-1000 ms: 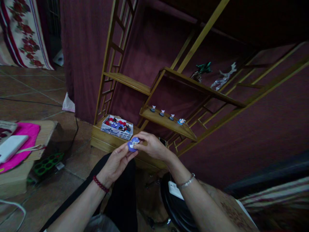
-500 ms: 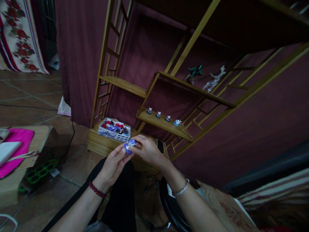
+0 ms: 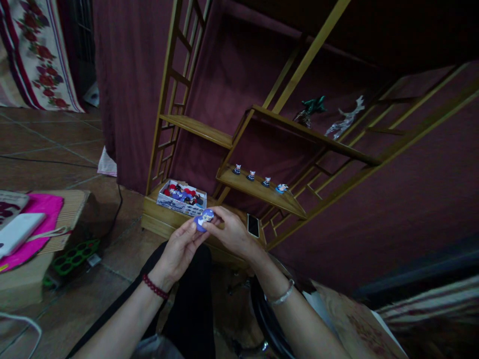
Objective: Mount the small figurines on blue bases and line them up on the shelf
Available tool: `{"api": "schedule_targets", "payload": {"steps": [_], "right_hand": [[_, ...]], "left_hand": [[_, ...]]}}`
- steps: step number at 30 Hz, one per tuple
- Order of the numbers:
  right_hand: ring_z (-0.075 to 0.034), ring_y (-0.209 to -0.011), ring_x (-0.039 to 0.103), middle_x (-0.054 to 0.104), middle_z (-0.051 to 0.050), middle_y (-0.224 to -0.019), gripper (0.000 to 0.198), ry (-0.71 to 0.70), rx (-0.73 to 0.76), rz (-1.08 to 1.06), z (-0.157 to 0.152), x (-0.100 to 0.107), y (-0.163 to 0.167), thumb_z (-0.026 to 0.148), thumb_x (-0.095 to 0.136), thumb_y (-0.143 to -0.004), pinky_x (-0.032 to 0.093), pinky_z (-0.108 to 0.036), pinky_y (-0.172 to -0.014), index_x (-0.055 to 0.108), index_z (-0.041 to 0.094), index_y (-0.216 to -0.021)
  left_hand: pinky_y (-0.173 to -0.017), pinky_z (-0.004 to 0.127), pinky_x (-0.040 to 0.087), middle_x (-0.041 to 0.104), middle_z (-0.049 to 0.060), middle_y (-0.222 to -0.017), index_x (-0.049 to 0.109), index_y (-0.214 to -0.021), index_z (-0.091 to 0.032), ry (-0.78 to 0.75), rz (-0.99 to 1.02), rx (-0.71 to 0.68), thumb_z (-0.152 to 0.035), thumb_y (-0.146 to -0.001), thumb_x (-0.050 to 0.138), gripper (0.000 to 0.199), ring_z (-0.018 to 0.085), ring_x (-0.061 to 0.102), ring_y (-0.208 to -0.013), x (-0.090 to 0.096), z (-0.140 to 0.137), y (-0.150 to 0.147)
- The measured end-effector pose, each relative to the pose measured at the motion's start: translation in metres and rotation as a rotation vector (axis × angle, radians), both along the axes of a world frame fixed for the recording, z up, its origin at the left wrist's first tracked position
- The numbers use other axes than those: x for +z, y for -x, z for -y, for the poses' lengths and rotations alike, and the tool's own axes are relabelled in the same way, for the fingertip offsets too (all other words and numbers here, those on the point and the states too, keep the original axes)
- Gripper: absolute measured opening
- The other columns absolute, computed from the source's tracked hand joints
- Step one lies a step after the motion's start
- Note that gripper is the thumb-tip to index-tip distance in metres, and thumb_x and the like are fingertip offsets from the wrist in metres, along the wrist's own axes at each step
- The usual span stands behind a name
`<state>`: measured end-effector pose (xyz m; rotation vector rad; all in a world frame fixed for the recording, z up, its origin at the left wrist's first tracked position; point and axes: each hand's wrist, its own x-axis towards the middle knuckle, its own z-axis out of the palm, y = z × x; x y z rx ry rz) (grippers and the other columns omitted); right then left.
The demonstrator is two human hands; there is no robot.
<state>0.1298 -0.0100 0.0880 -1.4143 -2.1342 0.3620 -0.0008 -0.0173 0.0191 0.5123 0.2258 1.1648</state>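
Between both hands is a small purple and white figurine [image 3: 203, 219], held up in front of the shelf unit. My left hand [image 3: 181, 248] pinches its lower left part between thumb and fingers. From the right, my right hand [image 3: 230, 230] grips its upper side with thumb and fingertips. Just behind the hands stands an open printed box [image 3: 181, 203] with red, purple and dark figurines in it. Several small figurines [image 3: 251, 175] stand in a row on the wooden shelf [image 3: 258, 192] above; the rightmost, a blue and white one [image 3: 282, 188], looks different from the others.
A phone [image 3: 253, 225] lies on the low wooden cabinet right of my hands. Green and clear ornaments [image 3: 342, 119] stand on a higher shelf. At left, a low table [image 3: 22, 286] bears a pink cloth and a white device. A black chair [image 3: 264, 319] is below my right arm.
The view has shifted slightly, so the shelf and box appear further right. Both hands still hold the purple figurine, which is turned a little between the fingers.
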Motion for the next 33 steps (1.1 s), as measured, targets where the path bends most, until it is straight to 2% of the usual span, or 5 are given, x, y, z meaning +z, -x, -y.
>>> {"api": "schedule_targets", "payload": {"steps": [8,18,24,33], "right_hand": [[-0.010,-0.071,0.052,0.057,-0.001,-0.084,0.025,0.056,0.017,-0.083,-0.002,-0.007,-0.003,0.030,0.056,-0.076,0.042,-0.022,-0.065,0.058,0.018,-0.098],[-0.010,-0.066,0.051,0.056,0.000,-0.078,0.013,0.041,-0.011,-0.109,-0.003,-0.014,-0.010,0.027,0.058,-0.074,0.040,-0.020,-0.059,0.060,0.018,-0.083],[-0.010,-0.062,0.049,0.052,0.001,-0.072,0.011,-0.023,-0.072,-0.108,-0.003,-0.010,-0.021,0.028,0.060,-0.071,0.038,-0.019,-0.055,0.060,0.019,-0.078],[-0.011,-0.067,0.051,0.055,0.001,-0.073,0.016,-0.043,-0.151,-0.179,-0.010,0.005,-0.043,0.024,0.060,-0.069,0.039,-0.020,-0.059,0.061,0.019,-0.084]], "left_hand": [[-0.098,0.034,0.035,0.061,0.010,-0.110,0.058,-0.106,-0.013,0.004,-0.001,-0.030,-0.022,-0.080,0.054,0.028,0.019,0.053,-0.107,-0.002,-0.002,0.002],[-0.094,0.033,0.042,0.062,0.010,-0.107,0.062,-0.097,-0.012,0.173,-0.085,-0.023,-0.011,-0.075,0.057,0.022,0.020,0.056,-0.102,-0.008,-0.009,-0.005],[-0.092,0.036,0.045,0.065,0.009,-0.099,0.064,-0.086,-0.012,0.224,-0.141,-0.006,-0.002,-0.073,0.054,0.019,0.020,0.058,-0.099,0.007,-0.012,-0.013],[-0.085,0.037,0.049,0.066,0.011,-0.090,0.060,-0.080,-0.009,0.228,-0.208,-0.031,-0.001,-0.077,0.048,0.015,0.020,0.061,-0.092,0.038,-0.027,-0.038]]}}
